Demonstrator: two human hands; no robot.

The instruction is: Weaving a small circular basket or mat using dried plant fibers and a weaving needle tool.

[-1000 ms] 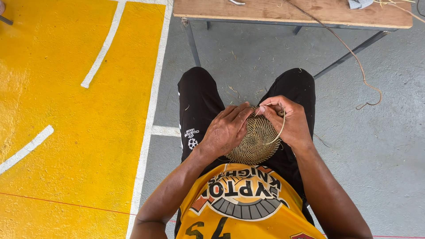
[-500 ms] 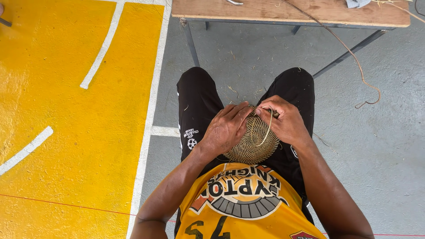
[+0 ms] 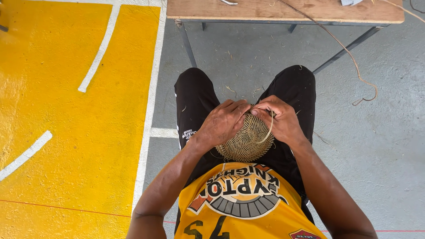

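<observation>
1. Overhead, looking down from the head camera, a seated person works over their lap on a floor (image 3: 380,146) that is grey concrete on the right and yellow paint with white lines on the left.
2. Across the top edge runs a wooden table (image 3: 283,11) on dark metal legs, well apart from the hands; a long loose fibre strand (image 3: 349,57) trails off it and curls onto the grey floor.
3. Black trousers (image 3: 195,102) and a yellow jersey (image 3: 239,208) with a dark printed emblem fill the lower middle.
4. Resting on the lap between both hands is a round coiled woven disc (image 3: 245,144) of pale straw, tightly wound in many rings. By its look the centre and a good many rings are already woven; it is flat or only slightly domed, with no wall visible, so I judge the piece as partly made.
5. Left hand (image 3: 223,121): fingers curled narrow over the upper left rim of the disc, gripping it.
6. Right hand (image 3: 283,119): fingers pinched close at the top rim, holding a thin weaving strand (image 3: 269,130) that loops down across the disc face.
7. That strand is not pulled tight, so the stitch at the rim seems unfinished.
8. Small straw scraps (image 3: 230,88) lie scattered on the floor by the knees.
</observation>
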